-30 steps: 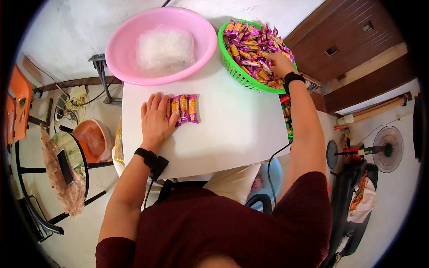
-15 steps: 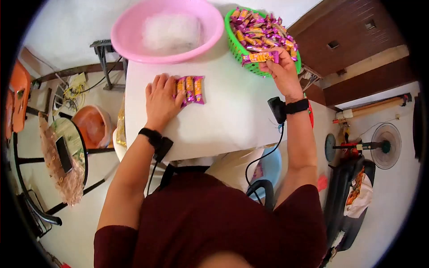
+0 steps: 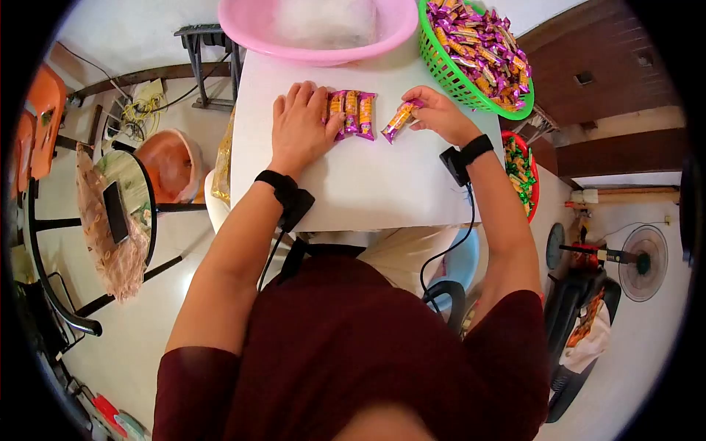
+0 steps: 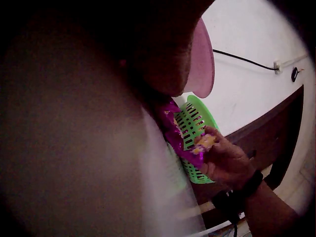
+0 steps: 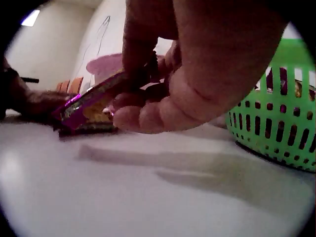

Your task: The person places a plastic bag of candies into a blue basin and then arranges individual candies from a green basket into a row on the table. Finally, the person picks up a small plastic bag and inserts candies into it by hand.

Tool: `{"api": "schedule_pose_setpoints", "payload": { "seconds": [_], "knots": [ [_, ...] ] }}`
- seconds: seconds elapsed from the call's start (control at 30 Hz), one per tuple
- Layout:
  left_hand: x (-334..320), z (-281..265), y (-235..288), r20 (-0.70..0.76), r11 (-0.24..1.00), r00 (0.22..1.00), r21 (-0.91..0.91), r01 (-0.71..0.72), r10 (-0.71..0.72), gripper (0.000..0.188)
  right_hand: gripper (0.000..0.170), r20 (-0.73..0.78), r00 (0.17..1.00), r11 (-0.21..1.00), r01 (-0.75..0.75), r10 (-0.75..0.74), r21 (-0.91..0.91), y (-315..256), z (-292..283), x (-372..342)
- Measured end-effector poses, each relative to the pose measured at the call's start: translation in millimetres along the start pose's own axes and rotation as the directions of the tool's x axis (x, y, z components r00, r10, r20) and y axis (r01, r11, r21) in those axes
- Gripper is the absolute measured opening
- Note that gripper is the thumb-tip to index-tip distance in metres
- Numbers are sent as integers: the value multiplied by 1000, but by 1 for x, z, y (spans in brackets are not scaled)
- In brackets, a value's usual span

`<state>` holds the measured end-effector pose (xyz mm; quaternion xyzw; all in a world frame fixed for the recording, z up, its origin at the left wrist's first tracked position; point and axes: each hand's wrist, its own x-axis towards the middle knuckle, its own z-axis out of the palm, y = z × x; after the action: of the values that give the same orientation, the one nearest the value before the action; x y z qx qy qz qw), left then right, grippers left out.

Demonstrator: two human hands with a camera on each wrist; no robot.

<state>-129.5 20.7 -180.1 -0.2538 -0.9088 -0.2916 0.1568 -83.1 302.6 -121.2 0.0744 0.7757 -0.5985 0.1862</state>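
In the upper centre of the head view, your left hand (image 3: 303,126) lies flat on the white table (image 3: 346,187), with fingers extended and relaxed, clenching nothing. Its thumb reaches over the left end of a row of packets (image 3: 351,114), purple and yellow. I can count at least three packets, standing side by side; the left end is partly hidden by your thumb.

To the right of this row, your right hand (image 3: 441,116) is grasping a single packet (image 3: 400,121) of the same colours, pinched between thumb and fingers at its upper end. This packet is tilted, its free end pointing to the lower left, near the row but apart from it. In the right wrist view it is raised over the table, and a shadow lies below.

In the upper right of the head view stands a green basket (image 3: 448,70), filled with many similar packets. At the top centre is a pink basin (image 3: 316,54), holding clear plastic (image 3: 327,22). Beyond the right table edge, a red basket (image 3: 535,195) contains green-wrapped pieces (image 3: 519,173). You wear a black band on each wrist.
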Motion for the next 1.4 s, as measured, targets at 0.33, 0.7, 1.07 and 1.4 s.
{"api": "schedule_pose_setpoints", "payload": {
  "seconds": [0.33,0.7,1.07,1.4],
  "knots": [
    [2,2,-1,21,999,1000,46,-9,8,49,34,-333,879,675,-18,-341,-737,23,4,14],
    [1,1,-1,43,998,997,-30,59,-57,53,35,-149,880,742,277,-452,-611,26,72,36],
    [0,0,1,149,999,989,53,6,-14,55,31,-384,734,724,210,-561,-658,-38,5,-20],
    [2,-1,3,174,996,984,80,32,-45,65,28,-709,500,525,-478,-497,-704,5,-221,-67]
  ]
}}
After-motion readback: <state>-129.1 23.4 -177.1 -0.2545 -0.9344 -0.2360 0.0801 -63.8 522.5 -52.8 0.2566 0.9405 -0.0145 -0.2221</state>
